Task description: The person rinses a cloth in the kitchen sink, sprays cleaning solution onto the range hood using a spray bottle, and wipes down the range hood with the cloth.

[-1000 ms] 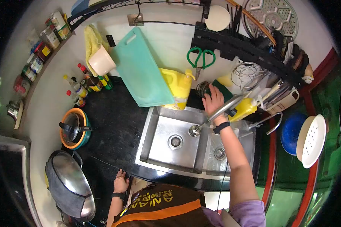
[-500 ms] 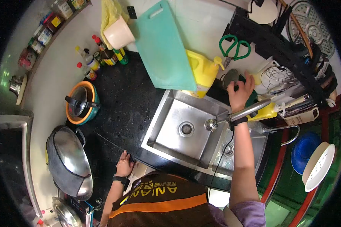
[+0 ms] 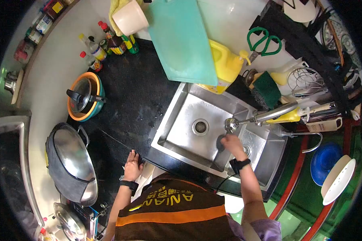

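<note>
My right hand is over the right wall of the large steel sink basin, just below the faucet. Its fingers are closed on a dark grey, rounded scouring pad; its exact make is hard to tell. At the front edge of the black countertop rests my left hand, fingers stretched out and holding nothing. Behind the faucet sits a green scouring pad among other scrubbers.
A teal cutting board leans on the wall beside a yellow jug. Green-handled scissors hang above. To the left are an orange-rimmed bowl, a steel wok and several bottles. A blue bowl is at right.
My right hand has come from the scrubbers behind the faucet toward me, now with the dark grey pad in it. My left hand stays at the counter edge. The view has shifted slightly.
</note>
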Tool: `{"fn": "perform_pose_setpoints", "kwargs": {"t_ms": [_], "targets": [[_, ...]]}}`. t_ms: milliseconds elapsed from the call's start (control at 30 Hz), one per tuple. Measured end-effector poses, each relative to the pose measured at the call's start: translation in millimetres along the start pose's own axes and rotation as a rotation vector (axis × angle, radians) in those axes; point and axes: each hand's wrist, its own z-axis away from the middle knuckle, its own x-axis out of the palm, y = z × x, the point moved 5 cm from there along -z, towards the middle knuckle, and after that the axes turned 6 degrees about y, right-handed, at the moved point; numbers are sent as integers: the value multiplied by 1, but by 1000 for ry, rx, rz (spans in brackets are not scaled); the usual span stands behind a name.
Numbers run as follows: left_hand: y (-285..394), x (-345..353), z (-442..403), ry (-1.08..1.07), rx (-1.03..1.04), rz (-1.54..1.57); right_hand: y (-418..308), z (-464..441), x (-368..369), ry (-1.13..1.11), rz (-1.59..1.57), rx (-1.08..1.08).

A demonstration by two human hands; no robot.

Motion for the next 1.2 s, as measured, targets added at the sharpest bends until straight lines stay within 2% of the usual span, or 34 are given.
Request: {"fn": "perform_pose_setpoints", "kwargs": {"t_ms": [133,233,300,333,367,433,467,500,567,600,633,700,733,767,833,1000,1100,1200], "targets": [[-3,2,1,-15,-25,12,-38,-48,105,-201,441,-425],[-2,3,0,-5,-29,10,-68,-93,166,-70,528,-415],[-5,4,0,3,-34,-8,-79,-118,180,33,608,-192],[-4,5,1,11,-12,-6,-65,-132,212,-18,584,-228],[-3,3,-1,18,10,-8,-49,-143,241,53,578,-136],[3,-5,-5,-27,-60,37,-62,-116,230,111,697,-283],[4,-6,-4,-9,-56,44,-58,-114,238,-20,692,-259],[5,-7,-3,8,-50,54,-58,-111,242,-41,690,-264],[6,-7,-3,-2,-56,63,-51,-110,231,127,390,-184],[8,-8,-4,-1,-56,59,-40,-120,229,74,213,-50],[9,-9,-5,0,-56,52,-36,-124,228,61,220,-47],[10,-6,-4,-20,-58,45,-22,-126,217,234,102,140],[10,-5,-3,-22,-67,42,-12,-129,219,113,4,192],[9,-5,-4,-18,-73,37,-10,-131,217,110,-2,198],[10,-5,-6,-32,-80,22,-14,-142,223,54,9,-3],[11,-5,-7,-37,-83,44,-10,-145,210,70,4,49],[15,-8,-8,-55,-77,14,-14,-144,215,-66,94,-24],[16,-10,-10,-70,-103,41,-15,-143,213,33,50,-64]]}}
